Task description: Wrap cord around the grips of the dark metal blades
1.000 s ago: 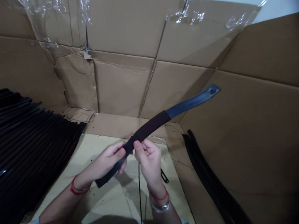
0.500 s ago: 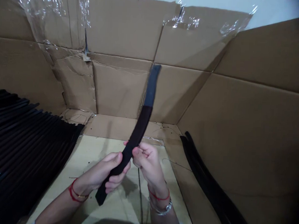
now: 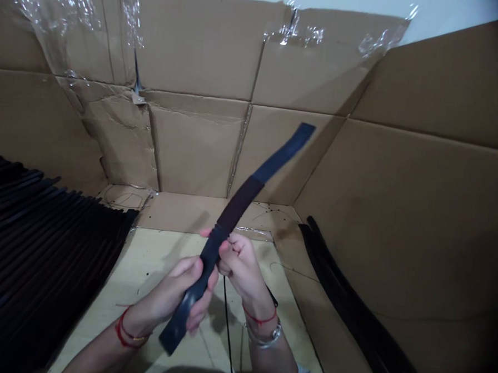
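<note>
Dark strip [image 3: 231, 214] is swinging rightward — left hand [image 3: 173, 287] is clamping it, best staying steady; right hand [image 3: 243, 268], hold unclear

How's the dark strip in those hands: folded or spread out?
Spread out: the dark strip runs long, slightly curved, past the left hand and right hand.

strip [image 3: 215, 243]: smooth semi-gloss; sleeve [image 3: 240, 204]: matt, cloth-like; walls [image 3: 198, 44]: matt cardbd; tape [image 3: 301, 36]: glossy plstc; bangle [image 3: 274, 335]: shiny metal-look
</note>
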A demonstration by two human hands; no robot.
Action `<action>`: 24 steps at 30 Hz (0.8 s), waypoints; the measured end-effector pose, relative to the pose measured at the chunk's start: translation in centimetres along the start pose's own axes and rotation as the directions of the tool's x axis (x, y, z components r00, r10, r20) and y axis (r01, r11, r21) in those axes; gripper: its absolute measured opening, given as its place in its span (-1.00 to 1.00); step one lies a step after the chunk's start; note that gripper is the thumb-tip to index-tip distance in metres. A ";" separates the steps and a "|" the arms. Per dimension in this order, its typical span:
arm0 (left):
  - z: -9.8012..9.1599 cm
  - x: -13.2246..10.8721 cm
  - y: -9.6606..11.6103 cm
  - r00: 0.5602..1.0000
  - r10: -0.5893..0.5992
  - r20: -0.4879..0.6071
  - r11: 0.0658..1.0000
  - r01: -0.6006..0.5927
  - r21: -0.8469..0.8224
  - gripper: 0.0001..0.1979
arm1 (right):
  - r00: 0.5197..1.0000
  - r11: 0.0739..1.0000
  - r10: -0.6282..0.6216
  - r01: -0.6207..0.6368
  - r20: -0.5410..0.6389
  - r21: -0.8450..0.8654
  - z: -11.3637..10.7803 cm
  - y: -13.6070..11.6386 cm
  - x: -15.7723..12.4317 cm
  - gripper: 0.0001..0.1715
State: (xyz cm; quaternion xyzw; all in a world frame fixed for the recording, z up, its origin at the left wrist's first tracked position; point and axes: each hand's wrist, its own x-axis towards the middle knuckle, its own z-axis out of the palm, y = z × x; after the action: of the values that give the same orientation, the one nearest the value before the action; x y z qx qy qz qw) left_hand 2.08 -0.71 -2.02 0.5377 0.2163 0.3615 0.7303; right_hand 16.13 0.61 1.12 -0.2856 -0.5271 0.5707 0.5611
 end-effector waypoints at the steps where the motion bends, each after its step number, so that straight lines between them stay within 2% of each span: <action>1: -0.2 0.1 0.1 0.997 -0.022 0.075 1.000 0.023 -0.011 -0.47 | 1.000 1.000 0.023 -0.023 0.021 0.007 -0.1 0.0 0.0 -0.46; 2: -0.4 0.1 0.3 0.997 -0.012 0.079 0.999 0.009 0.035 -0.48 | 1.000 1.000 0.017 -0.017 -0.015 -0.006 -0.2 0.0 0.0 -0.47; 4: -1.0 0.2 0.8 0.989 0.103 -0.104 0.971 -0.077 0.227 -0.55 | 0.984 0.997 -0.053 0.043 -0.170 -0.062 -0.2 0.0 0.0 -0.52; 5: -1.2 0.2 1.0 0.969 0.152 -0.193 0.951 -0.091 0.296 -0.57 | 0.975 0.995 -0.075 0.060 -0.209 -0.077 -0.1 0.0 0.0 -0.53; 6: -1.4 0.1 1.2 0.961 0.152 -0.230 0.948 -0.077 0.307 -0.56 | 0.979 0.996 -0.070 0.057 -0.192 -0.073 0.0 0.0 0.0 -0.53; 7: -1.5 0.1 1.3 0.976 0.095 -0.196 0.965 -0.042 0.261 -0.51 | 0.990 0.998 -0.048 0.040 -0.136 -0.056 0.1 0.0 -0.1 -0.53; 8: -1.4 0.0 1.2 0.995 0.005 -0.101 0.983 0.014 0.184 -0.44 | 0.997 0.999 -0.022 0.019 -0.072 -0.039 0.3 0.1 -0.2 -0.53; 10: -1.0 -0.1 0.9 0.991 -0.105 0.083 0.992 0.098 0.081 -0.36 | 0.999 0.999 -0.008 0.006 -0.044 -0.048 0.9 0.0 -0.5 -0.55; 11: -0.7 -0.1 0.7 0.997 -0.068 0.038 0.993 0.064 0.100 -0.38 | 0.995 0.997 -0.028 0.022 -0.095 -0.073 1.2 0.0 -0.7 -0.57; 12: -0.3 -0.1 0.4 0.998 0.009 -0.061 0.989 -0.001 0.145 -0.42 | 0.985 0.994 -0.062 0.046 -0.161 -0.102 1.5 0.0 -0.9 -0.59; 14: 0.6 -0.1 -0.1 0.935 0.190 -0.300 0.963 -0.117 0.244 -0.51 | 0.974 0.988 -0.097 0.071 -0.204 -0.134 1.9 -0.2 -1.3 -0.61; 15: 0.8 -0.2 -0.2 0.917 0.208 -0.341 0.963 -0.131 0.235 -0.52 | 0.983 0.990 -0.086 0.066 -0.159 -0.128 2.0 -0.4 -1.4 -0.60; 16: 0.9 -0.3 -0.3 0.934 0.157 -0.320 0.980 -0.106 0.171 -0.51 | 0.995 0.992 -0.056 0.046 -0.087 -0.117 2.0 -0.6 -1.5 -0.59; 18: 0.7 -0.6 -0.3 0.992 -0.024 -0.124 1.000 0.022 -0.022 -0.47 | 1.000 0.994 -0.002 0.003 0.010 -0.106 1.6 -1.0 -1.7 -0.55; 19: 0.3 -0.6 -0.2 0.997 -0.079 -0.020 0.992 0.077 -0.095 -0.46 | 1.000 0.994 0.005 -0.004 0.007 -0.105 1.4 -1.1 -1.6 -0.55; 20: -0.1 -0.7 -0.1 0.994 -0.100 0.047 0.984 0.105 -0.142 -0.46 | 1.000 0.995 -0.003 0.001 -0.014 -0.100 1.2 -1.1 -1.6 -0.54; 22: -1.2 -0.5 0.0 0.990 -0.082 0.111 0.976 0.102 -0.192 -0.50 | 1.000 0.997 -0.004 0.002 -0.024 -0.071 1.0 -1.1 -1.4 -0.53; 24: -2.0 -0.3 -0.2 0.971 -0.089 0.220 0.960 0.142 -0.241 -0.51 | 0.998 0.999 0.038 -0.037 0.056 -0.021 0.9 -0.9 -1.1 -0.51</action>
State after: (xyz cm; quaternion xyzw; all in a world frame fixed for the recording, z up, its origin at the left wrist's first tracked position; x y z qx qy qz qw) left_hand 0.52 0.34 -2.86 0.4602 0.1218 0.2849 0.8320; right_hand 15.86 -0.85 1.94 -0.2847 -0.5429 0.5839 0.5323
